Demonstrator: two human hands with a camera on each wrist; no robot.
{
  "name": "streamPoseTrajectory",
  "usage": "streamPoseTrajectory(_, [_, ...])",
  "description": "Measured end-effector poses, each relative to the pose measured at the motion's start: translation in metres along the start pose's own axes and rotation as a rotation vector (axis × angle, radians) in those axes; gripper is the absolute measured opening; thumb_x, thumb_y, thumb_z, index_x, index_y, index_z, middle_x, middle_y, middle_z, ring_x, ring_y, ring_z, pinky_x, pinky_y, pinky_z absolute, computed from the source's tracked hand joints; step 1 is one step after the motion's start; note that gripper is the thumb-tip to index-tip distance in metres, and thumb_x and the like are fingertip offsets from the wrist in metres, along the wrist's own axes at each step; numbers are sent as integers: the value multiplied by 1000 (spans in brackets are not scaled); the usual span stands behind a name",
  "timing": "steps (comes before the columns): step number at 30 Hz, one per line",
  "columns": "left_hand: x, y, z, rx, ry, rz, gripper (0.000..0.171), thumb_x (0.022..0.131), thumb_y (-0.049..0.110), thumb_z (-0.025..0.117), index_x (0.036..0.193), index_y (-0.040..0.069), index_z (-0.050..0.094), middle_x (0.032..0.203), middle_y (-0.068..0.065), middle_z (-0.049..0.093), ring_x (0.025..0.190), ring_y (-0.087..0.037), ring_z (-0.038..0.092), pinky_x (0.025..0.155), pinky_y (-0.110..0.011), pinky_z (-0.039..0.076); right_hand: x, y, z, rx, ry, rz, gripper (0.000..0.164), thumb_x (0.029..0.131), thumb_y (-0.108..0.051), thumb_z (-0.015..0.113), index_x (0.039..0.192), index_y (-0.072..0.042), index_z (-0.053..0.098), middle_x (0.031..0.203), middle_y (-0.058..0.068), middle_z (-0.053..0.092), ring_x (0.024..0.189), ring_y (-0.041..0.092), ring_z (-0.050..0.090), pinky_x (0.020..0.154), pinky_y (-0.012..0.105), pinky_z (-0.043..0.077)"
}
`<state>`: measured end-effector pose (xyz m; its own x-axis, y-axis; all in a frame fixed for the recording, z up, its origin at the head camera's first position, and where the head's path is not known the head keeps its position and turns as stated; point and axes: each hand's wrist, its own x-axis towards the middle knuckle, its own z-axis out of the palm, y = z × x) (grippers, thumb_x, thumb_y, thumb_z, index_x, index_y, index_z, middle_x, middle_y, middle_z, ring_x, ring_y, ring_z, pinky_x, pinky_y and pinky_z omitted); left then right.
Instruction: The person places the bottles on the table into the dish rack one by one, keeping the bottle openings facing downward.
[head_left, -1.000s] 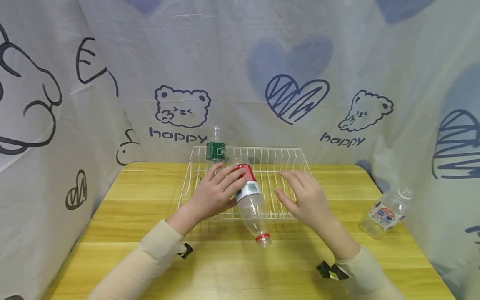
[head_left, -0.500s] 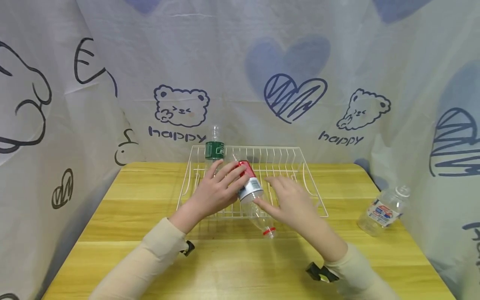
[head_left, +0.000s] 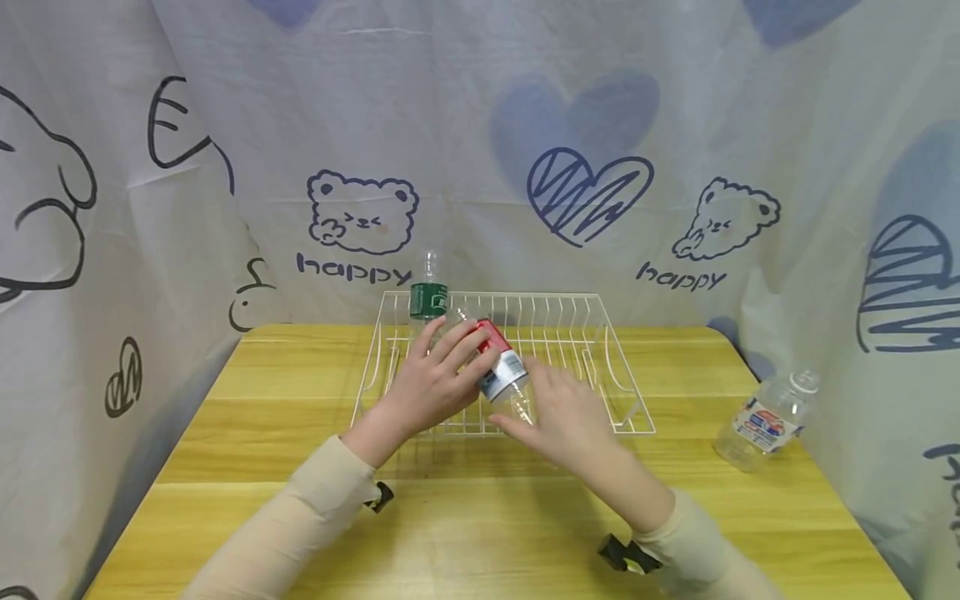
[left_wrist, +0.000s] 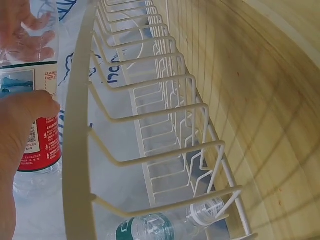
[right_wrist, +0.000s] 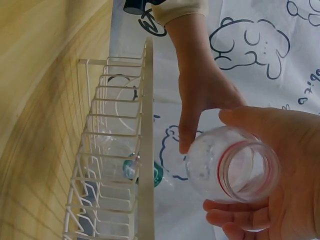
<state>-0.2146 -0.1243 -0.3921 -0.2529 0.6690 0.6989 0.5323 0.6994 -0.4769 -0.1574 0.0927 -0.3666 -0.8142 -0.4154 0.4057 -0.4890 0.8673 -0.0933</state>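
A clear plastic bottle (head_left: 504,372) with a red and white label slants above the rack, its base toward the back left. My left hand (head_left: 435,377) grips it around the label, thumb across the print in the left wrist view. Around the neck end curls my right hand (head_left: 566,417), thumb on one side and fingers on the other. The right wrist view shows the bottle's uncapped mouth (right_wrist: 250,170) with a red ring. A white wire rack (head_left: 570,337) stands beneath. In its left part a green-labelled bottle (head_left: 428,302) stands; the left wrist view shows its neck (left_wrist: 207,210) low among the wires.
On the right of the wooden table (head_left: 300,533) stands another clear bottle (head_left: 761,425), uncapped, with a white, red and blue label. A printed curtain (head_left: 480,208) with hearts and bears hangs close around the back and sides.
My right hand has moved left from beside the bottle onto its neck end. The bottle's neck has swung right and up, while my left hand has kept its grip.
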Motion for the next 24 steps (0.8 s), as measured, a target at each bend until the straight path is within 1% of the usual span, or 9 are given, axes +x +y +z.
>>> streamPoseTrajectory(4, [-1,2,-1,-7,2,-23,66,75,36,77,132,20,48,131,-5,58,127,-26,51,111,-51,39,0,1,3,-8,27,-13,82,78,-60,71,131,-1,51,100,14,70,83,26,67,65,37,57])
streamPoseTrajectory(7, [-3,3,-4,-34,4,-50,64,75,34,77,132,21,49,132,-6,57,127,-26,49,111,-52,38,1,4,5,-6,70,-28,80,78,-56,72,131,1,52,104,16,70,88,29,68,70,39,59])
streamPoseTrajectory(8, [-4,3,-6,-47,3,-61,64,75,34,77,131,21,50,133,-6,56,128,-27,49,112,-52,37,1,5,5,-6,89,-36,80,78,-55,73,131,1,52,103,17,70,88,29,69,70,39,59])
streamPoseTrajectory(13, [-9,0,-17,-138,1,-147,60,78,34,75,132,18,53,134,-9,56,129,-29,48,115,-53,33,4,13,10,14,172,-44,78,77,-52,74,130,2,53,102,17,70,86,29,66,71,39,57])
streamPoseTrajectory(18, [-23,-5,-27,-200,-10,-252,50,83,29,68,129,14,56,133,-11,57,130,-31,47,115,-56,31,6,21,15,44,230,-15,79,78,-52,72,128,5,53,106,20,69,88,31,64,75,40,55])
streamPoseTrajectory(24, [-47,-12,-31,-209,2,-372,44,87,32,57,125,10,58,129,-14,58,127,-36,47,110,-59,33,8,27,20,59,305,-2,78,77,-49,73,128,7,52,108,21,67,84,30,60,71,38,53])
